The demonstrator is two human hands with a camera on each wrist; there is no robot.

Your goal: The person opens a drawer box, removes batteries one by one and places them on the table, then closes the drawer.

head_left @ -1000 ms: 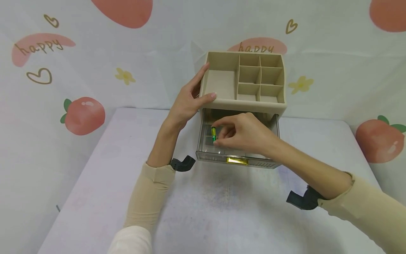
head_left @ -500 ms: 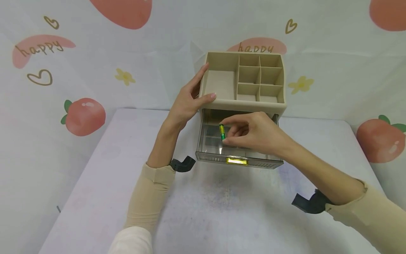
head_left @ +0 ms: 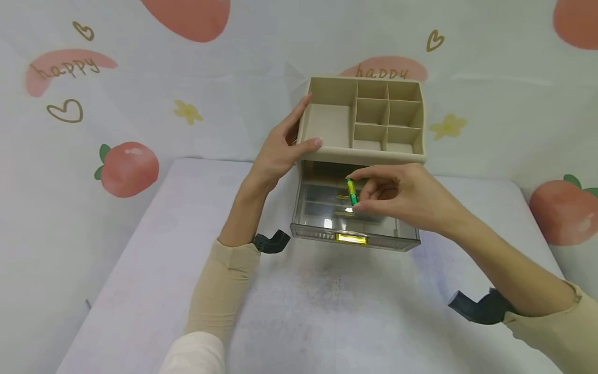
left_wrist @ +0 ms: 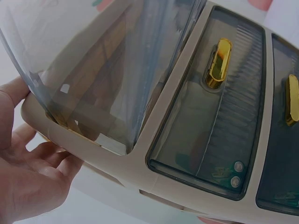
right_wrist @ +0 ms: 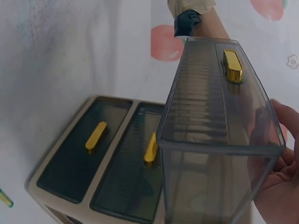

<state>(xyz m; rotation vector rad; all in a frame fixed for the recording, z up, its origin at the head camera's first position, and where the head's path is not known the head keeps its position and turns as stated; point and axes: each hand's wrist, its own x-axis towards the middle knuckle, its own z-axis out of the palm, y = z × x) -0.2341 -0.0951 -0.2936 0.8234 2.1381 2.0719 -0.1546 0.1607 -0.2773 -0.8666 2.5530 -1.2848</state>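
I see left hand (head_left: 279, 149) gripping desktop organizer (head_left: 374, 155) at nine o'clock, likely bracing it. Right hand (head_left: 411, 192) pinches green-yellow battery (head_left: 352, 192) by ends, over pulled-out top drawer (head_left: 317, 234), organizer's six o'clock.

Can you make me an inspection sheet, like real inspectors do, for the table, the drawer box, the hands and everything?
Surface: white table, smudged in front of the beige drawer box.
Job's things: small green-and-yellow stick, battery-like, over the pulled-out clear top drawer; two lower drawers shut.
Clutter: green-and-yellow item, cut off at the right wrist view's edge; dark speck by the table's left edge, too small to tell.
Grippers: bare hands; left hand grips the box's left side, right hand pinches the stick.
Cables: nothing seen.
Surroundings: pale backdrop with fruit, hearts, flowers and "happy".
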